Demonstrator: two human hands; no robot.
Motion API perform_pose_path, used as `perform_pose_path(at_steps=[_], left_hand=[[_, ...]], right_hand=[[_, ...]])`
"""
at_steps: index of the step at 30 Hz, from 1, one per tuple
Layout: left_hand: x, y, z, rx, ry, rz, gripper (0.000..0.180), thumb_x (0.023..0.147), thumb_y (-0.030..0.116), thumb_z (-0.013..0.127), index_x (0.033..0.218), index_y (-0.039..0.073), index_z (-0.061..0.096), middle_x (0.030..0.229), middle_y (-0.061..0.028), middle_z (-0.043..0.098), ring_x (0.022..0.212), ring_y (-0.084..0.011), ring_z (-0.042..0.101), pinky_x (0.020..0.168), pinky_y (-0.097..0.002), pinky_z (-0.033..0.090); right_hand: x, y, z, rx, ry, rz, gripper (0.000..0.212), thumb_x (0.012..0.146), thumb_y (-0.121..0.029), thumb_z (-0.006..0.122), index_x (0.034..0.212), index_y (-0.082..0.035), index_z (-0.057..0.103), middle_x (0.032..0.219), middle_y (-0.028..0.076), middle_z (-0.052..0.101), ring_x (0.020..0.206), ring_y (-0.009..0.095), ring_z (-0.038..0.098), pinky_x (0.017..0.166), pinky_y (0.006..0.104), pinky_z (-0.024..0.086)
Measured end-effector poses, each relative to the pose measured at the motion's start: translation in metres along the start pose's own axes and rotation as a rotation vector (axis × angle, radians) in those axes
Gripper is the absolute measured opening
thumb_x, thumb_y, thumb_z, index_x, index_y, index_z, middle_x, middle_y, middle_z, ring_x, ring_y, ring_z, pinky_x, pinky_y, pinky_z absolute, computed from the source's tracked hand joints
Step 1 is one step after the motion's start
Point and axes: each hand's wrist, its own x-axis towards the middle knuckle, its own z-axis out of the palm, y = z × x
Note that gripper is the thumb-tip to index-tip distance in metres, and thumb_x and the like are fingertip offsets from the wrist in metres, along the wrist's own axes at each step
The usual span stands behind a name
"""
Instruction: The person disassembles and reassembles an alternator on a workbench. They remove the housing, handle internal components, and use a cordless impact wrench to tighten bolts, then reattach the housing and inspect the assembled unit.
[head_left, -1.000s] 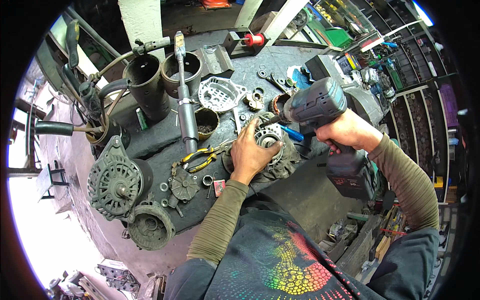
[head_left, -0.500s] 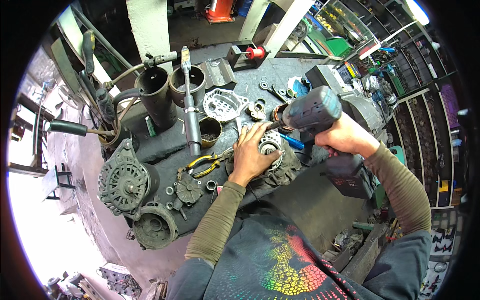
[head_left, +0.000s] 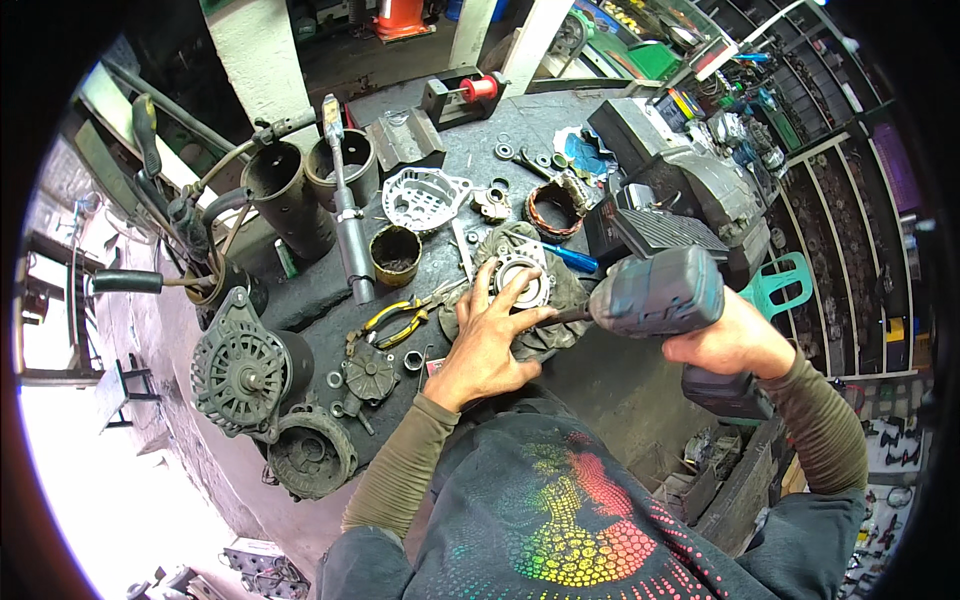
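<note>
My right hand [head_left: 742,338] is wrapped around the grip of a dark cordless impact driver [head_left: 662,290], held level with its nose pointing left. The driver's bit reaches the side of a round metal housing [head_left: 541,292], close to my left fingertips; exactly what it touches is hidden. My left hand [head_left: 484,352] lies on that housing with fingers spread, pressing around its central ring. A crumpled dark cloth [head_left: 572,336] is under the housing. Just beyond it lie a blue-handled tool [head_left: 570,257] and a copper-wound stator ring [head_left: 556,212].
Left of my hand lie yellow-and-black pliers [head_left: 396,322] and a small cup [head_left: 397,254]. An alternator [head_left: 245,375] and a round casing [head_left: 312,455] stand at the left edge. Metal tubes [head_left: 275,190] hold tools. A black case [head_left: 660,235] sits at right.
The driver has swung from the housing's far side to its right side, nearer me. My left hand has shifted, its fingers now over the ring. The view has tilted slightly.
</note>
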Motion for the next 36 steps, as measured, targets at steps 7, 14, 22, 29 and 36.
perform_pose_path(at_steps=[7,14,22,29,36], left_hand=[[-0.008,-0.012,0.01,0.029,-0.018,-0.009,0.061,0.061,0.022,0.084,0.122,0.02,0.079,0.165,-0.0091,0.043,0.158,-0.0488,0.018,0.124,-0.0621,0.02],[-0.012,-0.03,0.022,0.115,0.079,-0.035,0.089,0.06,0.023,0.093,0.144,0.023,0.063,0.167,-0.0113,0.036,0.156,-0.0495,0.021,0.122,-0.0619,0.026],[-0.003,-0.06,0.043,-0.087,0.248,-0.058,0.115,0.055,0.008,0.096,0.156,0.026,0.044,0.163,-0.0209,0.033,0.148,-0.0479,0.036,0.121,-0.054,0.038],[-0.004,-0.06,0.047,-0.097,0.28,-0.08,0.109,0.052,0.009,0.098,0.148,0.024,0.05,0.161,-0.02,0.035,0.147,-0.0466,0.037,0.122,-0.0534,0.037],[-0.002,-0.06,0.048,-0.08,0.284,-0.088,0.111,0.048,0.012,0.101,0.147,0.023,0.051,0.162,-0.0184,0.036,0.147,-0.0458,0.039,0.122,-0.0539,0.038]], right_hand=[[-0.004,0.017,0.022,-0.075,-0.014,0.017,0.054,0.073,-0.01,0.074,0.127,-0.006,0.068,0.115,0.016,0.074,0.101,0.034,0.069,0.096,0.0406,0.054],[0.002,0.017,0.032,-0.017,0.034,-0.086,0.047,0.073,-0.012,0.074,0.12,-0.006,0.07,0.104,0.018,0.075,0.092,0.036,0.07,0.089,0.0421,0.057],[0.0,0.002,0.028,-0.239,0.004,-0.103,0.043,0.074,-0.016,0.075,0.115,-0.007,0.071,0.103,0.018,0.075,0.092,0.041,0.07,0.084,0.0453,0.058],[0.01,0.005,0.03,-0.176,-0.052,-0.06,0.043,0.074,-0.016,0.075,0.116,-0.008,0.071,0.103,0.017,0.075,0.092,0.041,0.07,0.085,0.0461,0.057],[0.016,0.006,0.029,-0.202,-0.053,-0.061,0.044,0.074,-0.018,0.074,0.116,-0.009,0.071,0.102,0.018,0.075,0.092,0.042,0.07,0.085,0.0469,0.058]])
